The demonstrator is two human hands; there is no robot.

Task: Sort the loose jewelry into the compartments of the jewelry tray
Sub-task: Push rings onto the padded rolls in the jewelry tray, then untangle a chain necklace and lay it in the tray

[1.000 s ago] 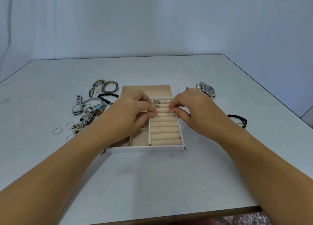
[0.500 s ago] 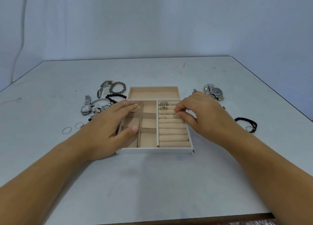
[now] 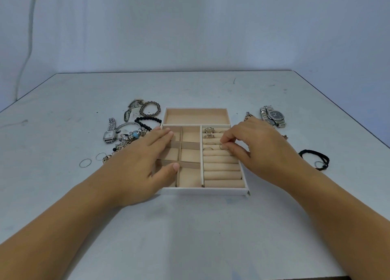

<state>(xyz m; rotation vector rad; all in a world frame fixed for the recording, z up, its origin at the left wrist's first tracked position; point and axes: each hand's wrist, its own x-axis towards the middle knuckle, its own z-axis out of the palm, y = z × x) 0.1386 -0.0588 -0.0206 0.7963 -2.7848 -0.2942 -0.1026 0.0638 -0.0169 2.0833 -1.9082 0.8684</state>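
Two-handed step, by the look of it: seating a ring. Pinches a thin ring [image 3: 223, 146] between thumb and forefinger of the right hand [image 3: 259, 146], right at a slot of the ring rolls [image 3: 221, 174] in the right section of the jewelry tray [image 3: 202, 192]. Rests the left hand [image 3: 137, 170] flat across the tray's small left compartments, fingers straight, holding nothing.

Seems early in the sort, with only a few rings in the tray's far slots. Leaves loose rings [image 3: 84, 163] and a heap of bracelets [image 3: 128, 138] on the tabletop [image 3: 190, 237] left of the tray, and watches [image 3: 273, 116] and a black cord [image 3: 314, 159] right of it.

Next, probably: press the ring down until the rolls grip it, let go, then reach left of the tray for another ring, thin and flat-lying, likely hard to lift.
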